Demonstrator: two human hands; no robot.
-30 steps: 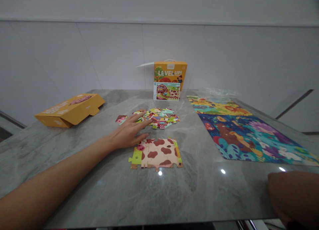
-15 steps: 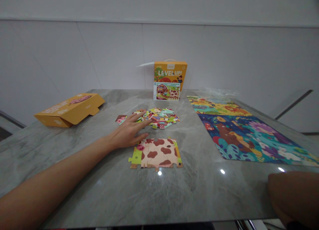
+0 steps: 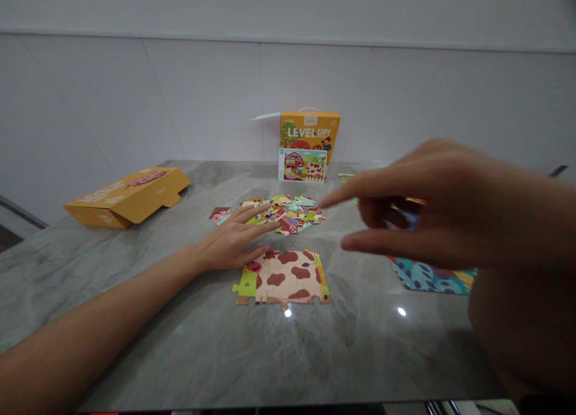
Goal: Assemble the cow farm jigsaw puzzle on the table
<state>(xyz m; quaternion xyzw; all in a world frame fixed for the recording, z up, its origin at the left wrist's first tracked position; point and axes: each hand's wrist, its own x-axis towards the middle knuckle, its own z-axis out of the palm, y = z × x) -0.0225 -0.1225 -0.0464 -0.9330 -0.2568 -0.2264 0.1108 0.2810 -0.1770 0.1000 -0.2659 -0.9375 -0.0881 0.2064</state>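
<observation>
My left hand [image 3: 238, 238] lies flat with fingers spread, its fingertips over the near left side of a heap of loose jigsaw pieces [image 3: 303, 211]. In front of it rests a joined section of cow puzzle [image 3: 288, 277], pink with brown spots; my left thumb is close to its upper left corner. Large and near the camera, my right hand [image 3: 418, 205] hangs in the air to the right of the heap. Its index finger and thumb are apart, the other fingers curl in, and nothing shows between them. A separate piece with a pig [image 3: 220, 214] lies left of the heap.
Behind the heap a picture card of a farm [image 3: 302, 165] leans on an upright yellow box [image 3: 310, 130]. Another yellow box [image 3: 128, 196] lies at the left. Colourful poster-like sheets [image 3: 432, 277] at the right are mostly hidden by my right hand. A wall stands behind the table.
My right hand has come up from the lower right edge into the view, its index finger pointing toward the loose pieces. My left hand has stayed nearly still.
</observation>
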